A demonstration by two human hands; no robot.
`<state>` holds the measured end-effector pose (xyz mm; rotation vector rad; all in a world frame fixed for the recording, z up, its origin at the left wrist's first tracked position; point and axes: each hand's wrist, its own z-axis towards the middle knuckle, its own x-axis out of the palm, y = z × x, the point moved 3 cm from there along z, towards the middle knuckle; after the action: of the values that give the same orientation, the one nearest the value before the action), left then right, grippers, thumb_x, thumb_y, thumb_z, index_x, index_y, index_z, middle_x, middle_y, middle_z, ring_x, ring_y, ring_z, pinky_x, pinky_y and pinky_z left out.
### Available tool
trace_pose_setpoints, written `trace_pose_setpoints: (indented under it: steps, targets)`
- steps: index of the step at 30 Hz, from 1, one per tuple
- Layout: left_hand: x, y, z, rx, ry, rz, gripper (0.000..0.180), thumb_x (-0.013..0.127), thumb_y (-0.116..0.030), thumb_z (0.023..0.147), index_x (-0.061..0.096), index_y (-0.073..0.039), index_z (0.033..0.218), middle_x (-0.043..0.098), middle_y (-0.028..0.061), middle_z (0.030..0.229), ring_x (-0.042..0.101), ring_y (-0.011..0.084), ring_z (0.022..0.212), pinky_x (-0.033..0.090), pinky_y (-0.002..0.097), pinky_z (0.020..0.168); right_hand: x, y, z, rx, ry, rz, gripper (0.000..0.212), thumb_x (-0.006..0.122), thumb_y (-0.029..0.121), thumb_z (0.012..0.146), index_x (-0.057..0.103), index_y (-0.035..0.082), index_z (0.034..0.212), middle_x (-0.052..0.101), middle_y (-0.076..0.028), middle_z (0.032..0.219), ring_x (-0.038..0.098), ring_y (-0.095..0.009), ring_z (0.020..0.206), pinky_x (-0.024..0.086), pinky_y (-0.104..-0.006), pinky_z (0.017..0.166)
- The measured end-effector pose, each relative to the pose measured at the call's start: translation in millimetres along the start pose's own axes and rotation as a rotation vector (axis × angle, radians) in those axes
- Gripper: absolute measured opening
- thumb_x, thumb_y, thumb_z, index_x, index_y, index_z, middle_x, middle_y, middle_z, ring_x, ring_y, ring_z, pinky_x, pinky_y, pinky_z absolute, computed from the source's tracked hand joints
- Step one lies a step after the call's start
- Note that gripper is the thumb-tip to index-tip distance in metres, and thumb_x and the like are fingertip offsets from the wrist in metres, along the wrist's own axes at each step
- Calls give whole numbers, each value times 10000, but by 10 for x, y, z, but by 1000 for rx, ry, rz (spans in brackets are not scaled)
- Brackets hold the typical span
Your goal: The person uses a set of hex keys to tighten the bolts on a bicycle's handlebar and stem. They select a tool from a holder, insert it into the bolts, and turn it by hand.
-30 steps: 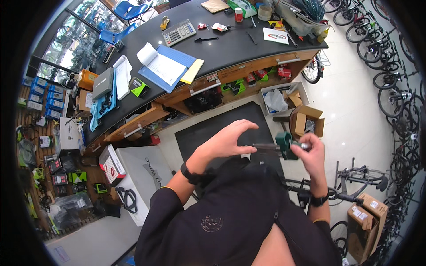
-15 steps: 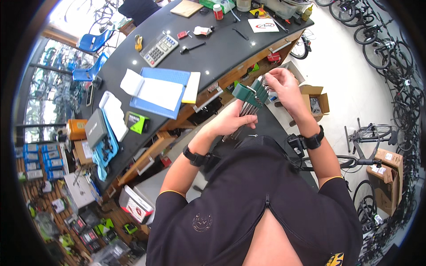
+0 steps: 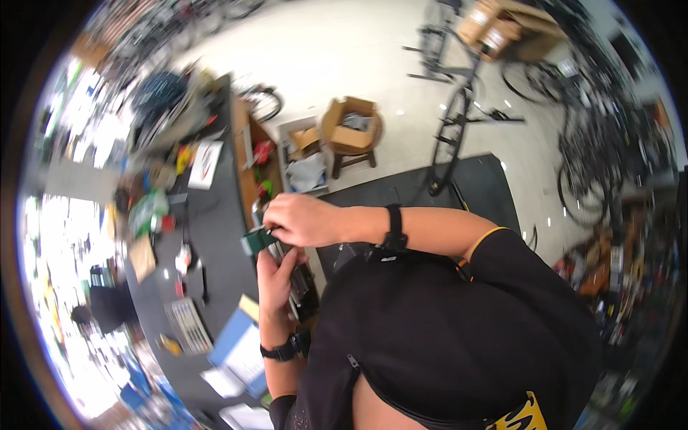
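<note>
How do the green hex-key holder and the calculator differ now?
Colour: the hex-key holder is green; the calculator is light grey. State: the hex-key holder is in the left hand, the right hand at it; the calculator lies on the dark counter. Both appear left of centre.

The head-worn fisheye looks steeply down from close above the dark shirt (image 3: pixel 459 315), taking in the table (image 3: pixel 223 233) at left and pale floor (image 3: pixel 344 57) toward the top; the left rim is too blurred to read surely.
</note>
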<state>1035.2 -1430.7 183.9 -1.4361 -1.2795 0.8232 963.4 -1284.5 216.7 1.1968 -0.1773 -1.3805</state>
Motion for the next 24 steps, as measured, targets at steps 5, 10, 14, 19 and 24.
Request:
trace_pose_setpoints:
  steps: [5,10,14,19,24]
  targets:
    - [435,-76,587,29,246,198,252,569,-5,934,458,19,1159,620,51,915,616,123,777,516,263,711,-554,-261,-390,42,-168,-234,127,656,114,770,578,26,818,616,-121,804,604,-319,813,488,-426,747]
    - [948,-215,910,39,362,348,243,572,-34,934,464,23,1144,614,47,871,600,108,755,496,265,694,-1050,-459,-705,122,-341,-130,100,651,91,763,594,34,822,610,-124,770,613,-317,775,492,-425,693]
    - [1139,-144,1189,8,384,385,177,589,-55,932,496,22,1062,622,52,845,621,123,755,503,273,680,-1499,-731,-918,151,-417,-45,118,667,48,786,648,16,897,635,-127,843,626,-304,804,505,-379,719]
    - [1430,-210,1394,-92,507,237,142,592,-79,942,513,15,1015,612,43,834,606,113,734,505,265,681,-1852,-864,-1007,354,-336,158,81,659,24,839,652,-4,914,652,-64,784,628,-128,724,512,-274,682]
    - [1383,-355,1442,-55,545,170,132,596,-98,942,538,20,959,615,45,808,604,115,719,505,269,700,-1948,-825,-908,420,-294,226,146,692,26,827,658,-8,965,629,-35,841,591,-103,757,490,-254,706]
